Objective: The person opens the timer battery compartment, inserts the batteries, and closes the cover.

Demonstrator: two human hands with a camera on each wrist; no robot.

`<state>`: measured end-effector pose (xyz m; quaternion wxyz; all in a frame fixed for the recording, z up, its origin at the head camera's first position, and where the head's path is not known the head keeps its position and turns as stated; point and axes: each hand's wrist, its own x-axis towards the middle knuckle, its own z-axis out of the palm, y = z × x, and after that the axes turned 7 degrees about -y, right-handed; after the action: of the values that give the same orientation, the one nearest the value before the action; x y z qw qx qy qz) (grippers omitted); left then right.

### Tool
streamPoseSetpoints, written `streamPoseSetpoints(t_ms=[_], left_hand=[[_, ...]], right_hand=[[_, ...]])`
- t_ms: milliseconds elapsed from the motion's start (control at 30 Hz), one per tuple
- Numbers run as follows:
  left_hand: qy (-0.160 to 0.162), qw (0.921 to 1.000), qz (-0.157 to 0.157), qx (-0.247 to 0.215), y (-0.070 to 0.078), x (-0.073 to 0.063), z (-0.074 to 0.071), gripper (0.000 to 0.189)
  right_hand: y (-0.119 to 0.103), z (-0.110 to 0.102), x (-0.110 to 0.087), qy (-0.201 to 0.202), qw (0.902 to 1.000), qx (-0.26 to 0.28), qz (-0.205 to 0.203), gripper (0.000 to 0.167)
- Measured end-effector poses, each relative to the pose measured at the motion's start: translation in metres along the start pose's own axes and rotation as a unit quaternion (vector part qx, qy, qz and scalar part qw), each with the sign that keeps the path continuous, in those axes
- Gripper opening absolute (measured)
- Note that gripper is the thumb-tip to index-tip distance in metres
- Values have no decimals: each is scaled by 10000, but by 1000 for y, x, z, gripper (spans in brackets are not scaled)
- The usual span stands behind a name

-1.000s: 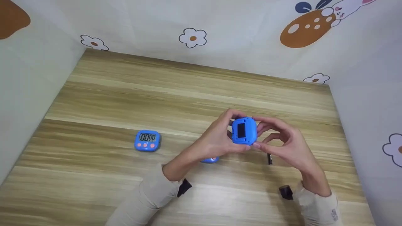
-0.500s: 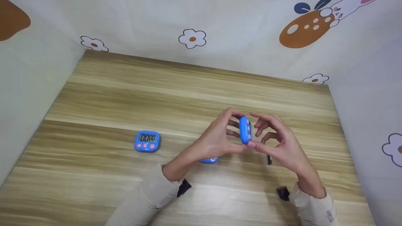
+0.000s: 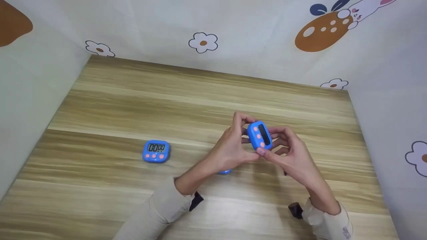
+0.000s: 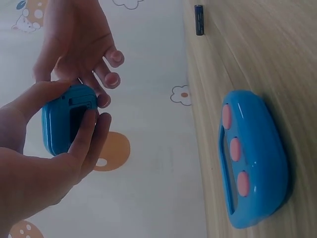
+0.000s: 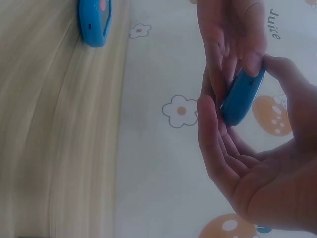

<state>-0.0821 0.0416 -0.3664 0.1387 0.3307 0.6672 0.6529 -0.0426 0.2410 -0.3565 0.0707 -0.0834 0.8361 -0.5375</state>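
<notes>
Above the table, a blue digital timer (image 3: 259,135) with pink buttons is held tilted between both hands, its screen dark. My left hand (image 3: 230,148) grips it from the left, thumb below and fingers over the top edge. From the right, my right hand (image 3: 295,155) pinches it, with the thumb at the lower corner and curved fingers by the far side. In the left wrist view, the back of the held timer (image 4: 74,119) shows a dark recess, partly covered by left fingertips. The right wrist view shows the held timer (image 5: 242,96) edge-on.
A second blue timer (image 3: 156,151) reading 00:00 lies on the wooden table (image 3: 133,100) at left. Another timer (image 3: 225,171) is mostly hidden under my left wrist. A small dark battery (image 4: 199,20) lies farther right. Patterned cloth walls (image 3: 160,30) border the table.
The held timer has turned from its back facing up, through edge-on, to its button side facing up. My right hand has shifted slightly left and now covers most of the battery.
</notes>
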Motion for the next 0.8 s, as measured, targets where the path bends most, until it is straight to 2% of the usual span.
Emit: streamPoseSetpoints(t_ms=[133, 267, 400, 500, 800], left_hand=[[-408, 9990, -8, -180, 3, -1, -5, 85], [-636, 9978, -86, -153, 6, -2, -15, 86], [-622, 9977, -103, 240, 7, -3, -18, 78], [-571, 9976, -137, 358, 7, -3, -17, 73], [-470, 9972, -302, 501, 7, -3, -17, 69]], right_hand=[[0, -4, 0, 154, 9994, -217, -201, 58], [4, -16, -1, 192, 9917, -752, -1021, 64], [-11, -22, -4, 79, 9781, -1140, -1738, 64], [-25, -21, -6, -2, 9734, -1301, -1886, 61], [-23, -22, -5, -167, 9704, -1468, -1911, 63]])
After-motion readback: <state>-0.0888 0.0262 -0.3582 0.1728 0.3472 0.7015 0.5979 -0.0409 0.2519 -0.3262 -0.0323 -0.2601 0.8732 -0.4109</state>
